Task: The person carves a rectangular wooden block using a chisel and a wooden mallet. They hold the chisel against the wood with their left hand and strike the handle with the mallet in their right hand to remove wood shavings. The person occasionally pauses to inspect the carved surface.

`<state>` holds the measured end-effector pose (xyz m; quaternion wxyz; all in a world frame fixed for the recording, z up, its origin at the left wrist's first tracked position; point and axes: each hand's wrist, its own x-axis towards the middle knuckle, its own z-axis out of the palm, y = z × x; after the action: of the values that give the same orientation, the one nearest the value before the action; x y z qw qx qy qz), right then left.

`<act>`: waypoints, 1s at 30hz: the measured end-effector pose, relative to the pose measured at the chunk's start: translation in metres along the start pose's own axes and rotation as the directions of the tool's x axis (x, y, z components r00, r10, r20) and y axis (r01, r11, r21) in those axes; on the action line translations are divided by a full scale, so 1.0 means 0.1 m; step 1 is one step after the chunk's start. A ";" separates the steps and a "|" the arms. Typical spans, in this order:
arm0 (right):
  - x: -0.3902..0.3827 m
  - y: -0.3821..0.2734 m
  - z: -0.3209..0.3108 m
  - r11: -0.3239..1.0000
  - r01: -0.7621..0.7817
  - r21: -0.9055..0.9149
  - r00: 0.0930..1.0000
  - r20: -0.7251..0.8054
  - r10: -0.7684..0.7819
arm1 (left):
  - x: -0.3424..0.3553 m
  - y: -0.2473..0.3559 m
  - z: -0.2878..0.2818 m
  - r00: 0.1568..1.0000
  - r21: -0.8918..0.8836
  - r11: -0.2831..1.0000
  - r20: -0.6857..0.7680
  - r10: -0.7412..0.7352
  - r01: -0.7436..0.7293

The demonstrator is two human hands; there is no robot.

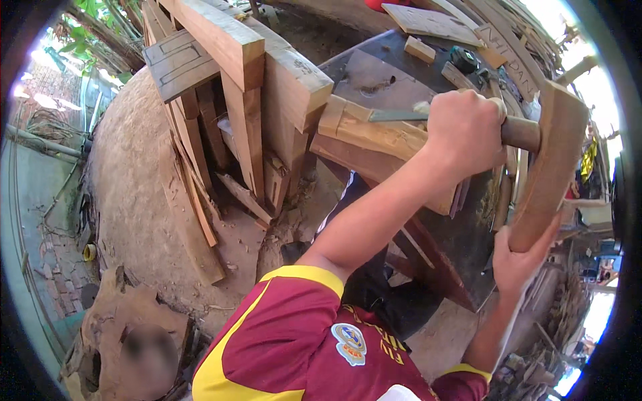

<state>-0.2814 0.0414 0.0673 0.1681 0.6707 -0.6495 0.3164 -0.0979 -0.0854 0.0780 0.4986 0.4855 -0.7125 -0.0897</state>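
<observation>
My left hand (465,130) is closed round the wooden handle (520,133) of a chisel. The flat steel blade (398,115) sticks out leftward from the fist and lies over a long timber piece (374,138); its tip seems to meet the wood near a raised, cut end. In my right hand (525,257) is a thick wooden mallet (552,157), gripped at its lower end and tilted up. The mallet's side is against or very close to the butt of the chisel handle; I cannot tell whether they touch. The timber rests on a dark work surface (475,234).
To the left, thick beams (244,40) and upright boards stand beside a large rounded earth-coloured mass (130,167). A tape measure (463,59), a small wood block (420,49) and planks (431,23) lie beyond my left hand. A rough stump (127,307) sits at lower left.
</observation>
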 end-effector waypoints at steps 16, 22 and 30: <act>0.50 0.39 -0.52 0.656 -0.150 0.739 0.380 -0.570 0.729 | -0.02 0.04 -0.02 1.000 -0.029 0.999 -0.008 0.022 -0.022; 0.02 0.13 -0.02 0.996 -0.089 -0.015 0.996 0.003 0.090 | -0.05 -0.01 -0.06 0.998 0.061 0.998 0.056 -0.006 0.002; -0.08 0.25 -0.19 0.872 -0.282 0.401 0.895 -0.218 0.390 | -0.04 0.07 0.05 0.998 0.015 0.999 0.045 0.042 -0.043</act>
<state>-0.3090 0.0569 0.0718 0.0787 0.5110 -0.6562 0.5497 -0.1057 -0.0805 0.0774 0.4806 0.4721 -0.7342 -0.0841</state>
